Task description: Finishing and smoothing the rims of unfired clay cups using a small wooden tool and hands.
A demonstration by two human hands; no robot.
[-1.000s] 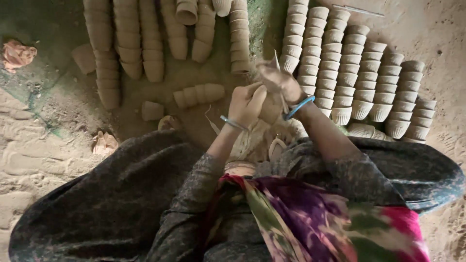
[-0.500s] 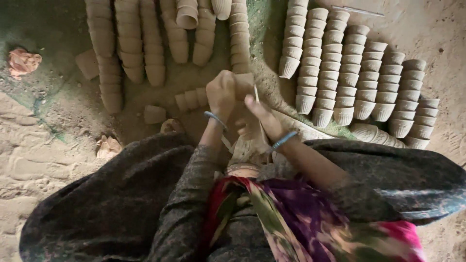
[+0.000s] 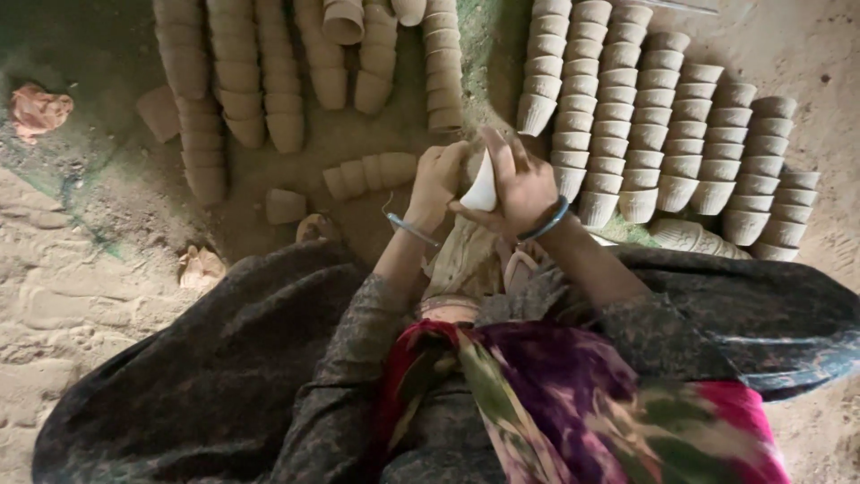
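Observation:
My right hand [image 3: 524, 188], with a blue bangle on its wrist, grips a pale clay cup [image 3: 484, 186] held on its side over my lap. My left hand [image 3: 436, 179], wearing a thin bangle, curls around a tan clay piece right beside the pale cup, fingers closed. Both hands meet just in front of my knees, above several more clay cups [image 3: 466, 260] in my lap. My dark patterned sleeves and a purple and red scarf [image 3: 555, 403] fill the lower part of the view.
Long nested rows of clay cups [image 3: 663, 134] lie on the ground at the right, and more rows [image 3: 260, 81] at the upper left. A short stack [image 3: 369, 172] and a single cup [image 3: 285, 206] lie near my left hand. An orange rag [image 3: 36, 109] lies on the sand far left.
My hands swung left from the right-hand rows, then came back to the middle. The pale cup now shows sideways in my right hand, with the left hand closed beside it.

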